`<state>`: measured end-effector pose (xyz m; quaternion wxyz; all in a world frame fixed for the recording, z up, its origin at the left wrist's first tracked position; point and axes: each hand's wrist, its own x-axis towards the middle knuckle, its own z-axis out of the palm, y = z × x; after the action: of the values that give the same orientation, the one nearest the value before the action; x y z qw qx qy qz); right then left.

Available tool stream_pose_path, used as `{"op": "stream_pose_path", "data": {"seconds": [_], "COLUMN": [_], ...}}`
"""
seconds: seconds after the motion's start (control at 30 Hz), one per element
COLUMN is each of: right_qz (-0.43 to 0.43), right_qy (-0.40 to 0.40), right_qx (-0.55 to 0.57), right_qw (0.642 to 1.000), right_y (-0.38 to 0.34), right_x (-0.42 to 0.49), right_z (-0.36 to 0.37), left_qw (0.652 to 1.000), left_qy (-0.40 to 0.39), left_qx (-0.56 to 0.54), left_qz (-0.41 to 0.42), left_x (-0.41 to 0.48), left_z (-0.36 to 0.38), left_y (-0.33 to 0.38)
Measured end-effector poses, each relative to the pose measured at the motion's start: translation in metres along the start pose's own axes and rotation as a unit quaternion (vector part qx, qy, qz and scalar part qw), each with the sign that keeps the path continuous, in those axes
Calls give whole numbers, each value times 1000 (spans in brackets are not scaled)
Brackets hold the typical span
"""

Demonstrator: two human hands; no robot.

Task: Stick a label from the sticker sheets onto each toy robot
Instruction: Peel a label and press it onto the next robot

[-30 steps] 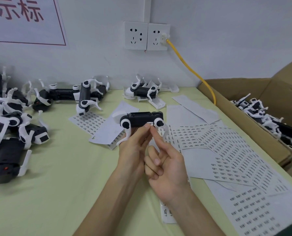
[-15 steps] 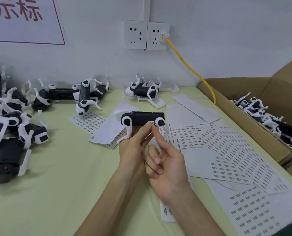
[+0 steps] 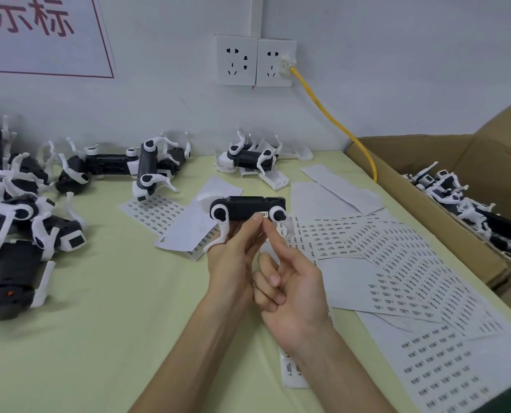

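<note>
My left hand (image 3: 233, 260) grips a black toy robot with white legs (image 3: 242, 208) from below and holds it above the table. A small white label (image 3: 263, 215) sits on the robot's side near its right joint. My right hand (image 3: 290, 281) points its index finger up, the tip touching just below that label, with the other fingers curled. Sticker sheets (image 3: 397, 263) with rows of printed labels lie spread on the table to the right.
Several toy robots (image 3: 25, 210) lie piled at the left and along the wall (image 3: 248, 158). A cardboard box (image 3: 427, 210) at the right holds more robots. A yellow cable (image 3: 334, 120) runs from the wall socket. More sheets (image 3: 156, 208) lie behind the hands.
The held robot has tipped slightly towards level and shifted a little right. My right index fingertip stays at the label.
</note>
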<state>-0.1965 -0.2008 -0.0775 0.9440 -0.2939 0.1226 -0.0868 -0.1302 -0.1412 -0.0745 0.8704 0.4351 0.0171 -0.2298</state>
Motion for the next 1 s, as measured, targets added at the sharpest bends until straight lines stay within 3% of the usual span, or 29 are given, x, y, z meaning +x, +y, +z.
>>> {"op": "stream_pose_path", "data": {"seconds": [0.6, 1.0], "right_qz": [-4, -28], "right_qy": [32, 16], "right_qx": [-36, -50], "right_qw": [999, 998], "right_y": [0, 1], "right_x": [0, -4], "right_z": [-1, 1], "left_qw": [993, 995], "left_qy": [99, 76], "left_qx": [32, -12], "left_qz": [62, 65], "left_x": [4, 6], "left_z": [-2, -1], "left_y": [-10, -8]}}
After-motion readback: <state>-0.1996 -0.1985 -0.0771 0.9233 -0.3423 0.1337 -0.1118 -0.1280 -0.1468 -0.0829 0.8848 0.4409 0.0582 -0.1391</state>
